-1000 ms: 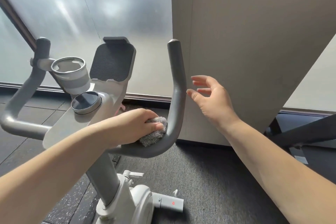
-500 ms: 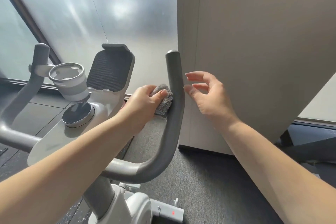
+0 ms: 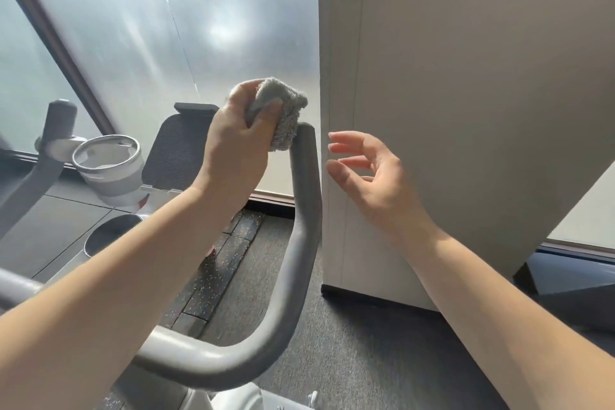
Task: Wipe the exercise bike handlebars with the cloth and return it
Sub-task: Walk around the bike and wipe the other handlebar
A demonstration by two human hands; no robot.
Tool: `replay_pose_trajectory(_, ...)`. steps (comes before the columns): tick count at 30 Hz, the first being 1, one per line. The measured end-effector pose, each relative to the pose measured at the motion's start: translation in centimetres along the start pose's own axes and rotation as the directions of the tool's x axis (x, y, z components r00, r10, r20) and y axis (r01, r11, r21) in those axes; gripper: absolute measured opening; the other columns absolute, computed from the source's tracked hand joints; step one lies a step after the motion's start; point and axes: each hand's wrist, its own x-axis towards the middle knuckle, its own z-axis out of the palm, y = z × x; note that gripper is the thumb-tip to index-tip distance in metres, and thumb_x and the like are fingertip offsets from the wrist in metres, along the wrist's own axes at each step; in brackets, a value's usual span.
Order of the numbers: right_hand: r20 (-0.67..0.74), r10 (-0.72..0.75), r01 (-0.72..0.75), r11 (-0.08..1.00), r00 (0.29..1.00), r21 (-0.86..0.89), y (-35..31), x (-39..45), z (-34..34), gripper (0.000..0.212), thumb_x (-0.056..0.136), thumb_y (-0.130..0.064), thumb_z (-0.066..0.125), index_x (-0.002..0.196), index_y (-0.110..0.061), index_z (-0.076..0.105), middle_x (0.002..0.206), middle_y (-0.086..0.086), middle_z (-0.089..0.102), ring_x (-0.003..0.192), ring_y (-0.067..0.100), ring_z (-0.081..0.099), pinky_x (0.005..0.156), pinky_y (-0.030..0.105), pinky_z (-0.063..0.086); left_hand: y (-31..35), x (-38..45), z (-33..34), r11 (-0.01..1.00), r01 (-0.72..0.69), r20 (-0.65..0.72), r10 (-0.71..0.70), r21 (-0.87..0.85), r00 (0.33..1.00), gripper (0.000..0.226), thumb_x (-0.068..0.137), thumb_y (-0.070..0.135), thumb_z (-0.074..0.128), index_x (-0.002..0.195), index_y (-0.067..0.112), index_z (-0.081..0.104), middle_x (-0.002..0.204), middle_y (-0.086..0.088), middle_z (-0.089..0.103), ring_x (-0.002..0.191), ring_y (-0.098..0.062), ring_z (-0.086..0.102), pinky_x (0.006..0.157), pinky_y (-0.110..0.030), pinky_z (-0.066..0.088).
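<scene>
the cloth (image 3: 278,113) sits just above centre of the frame, bunched in our left hand (image 3: 238,143), whose fingers and thumb curl round it. its lower edge touches the top end of the right handlebar (image 3: 304,196). a second ago the cloth was pressed low in the bend of that bar; half a second ago it was partway up the upright; now it has reached the tip. we judge that one upward stroke along this bar is about finished, so the next move is either another pass or a shift to the left handlebar (image 3: 55,130) at the left edge of the frame.

our right hand (image 3: 369,173), right of centre, has stayed just beside the bar without touching it, fingers loosely spread and holding nothing.

further out, a cup holder (image 3: 108,163) and a dark tablet rest (image 3: 179,150) stand at centre left, with a pale cabinet (image 3: 466,143) filling the right side. returning the cloth is not yet done.
</scene>
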Motion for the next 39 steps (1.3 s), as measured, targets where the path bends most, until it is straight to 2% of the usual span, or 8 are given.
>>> replay_pose_trajectory(5,0.066,-0.068,0.056,0.985,0.996,0.163,-1.2,1.2,-0.1,0.071,0.068,-0.051,0.065,0.133,-0.032,0.044,0.126,-0.005,0.059,0.116,0.009,0.057,0.096,0.034,0.049,1.9,-2.4,1.6,0.998,-0.008,0.147,0.016,-0.056,0.989,0.02,0.08,0.022,0.062,0.1,0.02,0.064,0.083,0.01,0.065,0.075,0.0,0.06,0.067,-0.017,0.047)
replay_pose_trajectory(11,0.103,-0.067,0.026,0.935,0.992,0.353,-0.9,1.8,-0.6,0.06,0.072,-0.02,0.075,0.126,-0.013,0.052,0.112,0.015,0.066,0.101,0.024,0.067,0.089,0.044,0.054,2.5,-2.5,1.6,0.975,0.112,0.194,-0.075,-0.189,0.978,0.014,0.08,0.017,0.069,0.093,0.022,0.068,0.082,0.012,0.071,0.078,-0.004,0.064,0.068,-0.019,0.049)
replay_pose_trajectory(17,-0.039,0.022,-0.009,0.953,0.999,0.303,1.1,3.7,-1.6,0.039,0.073,-0.022,0.068,0.11,-0.03,0.057,0.1,0.001,0.069,0.085,0.009,0.068,0.086,0.04,0.055,1.7,-2.7,-0.1,0.976,0.047,0.061,-0.062,0.211,0.996,0.025,0.086,0.027,0.062,0.109,0.034,0.065,0.115,0.011,0.06,0.093,0.007,0.06,0.074,-0.005,0.044)
replay_pose_trajectory(21,-0.064,0.084,-0.068,0.973,0.994,0.22,3.1,4.6,-1.2,0.031,0.069,-0.027,0.065,0.092,-0.042,0.052,0.104,0.001,0.061,0.074,0.008,0.065,0.088,0.049,0.054,0.0,-3.7,-0.4,0.909,0.015,0.082,-0.053,0.415,0.995,0.051,0.076,0.023,0.074,0.121,0.038,0.055,0.118,0.018,0.047,0.104,0.0,0.055,0.084,-0.019,0.051)
replay_pose_trajectory(24,0.015,0.073,-0.075,0.983,0.997,0.168,3.7,5.3,-0.1,0.038,0.069,-0.027,0.061,0.103,-0.031,0.046,0.103,-0.003,0.061,0.076,0.022,0.067,0.085,0.053,0.054,-1.0,-4.4,-0.2,0.886,-0.027,0.151,-0.049,0.464,0.987,0.07,0.07,0.023,0.079,0.127,0.043,0.046,0.12,0.021,0.042,0.105,-0.002,0.054,0.084,-0.024,0.052)
replay_pose_trajectory(27,0.134,0.052,-0.088,0.957,0.99,0.277,3.5,6.2,0.7,0.044,0.071,-0.018,0.057,0.111,-0.024,0.041,0.095,0.002,0.06,0.072,0.007,0.062,0.082,0.047,0.057,-1.3,-4.6,0.0,0.851,-0.064,0.172,-0.032,0.522,0.985,0.078,0.068,0.024,0.08,0.134,0.039,0.041,0.127,0.015,0.044,0.102,-0.003,0.055,0.081,-0.021,0.051)
replay_pose_trajectory(30,0.211,0.02,-0.093,0.935,0.977,0.342,3.7,6.2,0.4,0.053,0.076,-0.008,0.055,0.122,-0.033,0.047,0.099,0.006,0.063,0.087,0.014,0.064,0.087,0.043,0.055,-1.5,-4.9,0.1,0.834,-0.069,0.177,-0.034,0.548,0.984,0.081,0.068,0.026,0.079,0.137,0.038,0.038,0.126,0.017,0.044,0.102,0.0,0.055,0.08,-0.017,0.049)
replay_pose_trajectory(39,0.291,0.047,-0.161,0.91,0.956,0.382,5.9,2.5,0.7,0.034,0.08,0.005,0.06,0.103,-0.019,0.06,0.095,0.014,0.062,0.084,0.024,0.058,0.084,0.061,0.049,-1.9,-5.0,0.6,0.864,-0.029,0.117,-0.035,0.503,0.993,0.079,0.064,0.022,0.082,0.133,0.039,0.045,0.116,0.025,0.047,0.099,-0.001,0.058,0.085,-0.04,0.053)
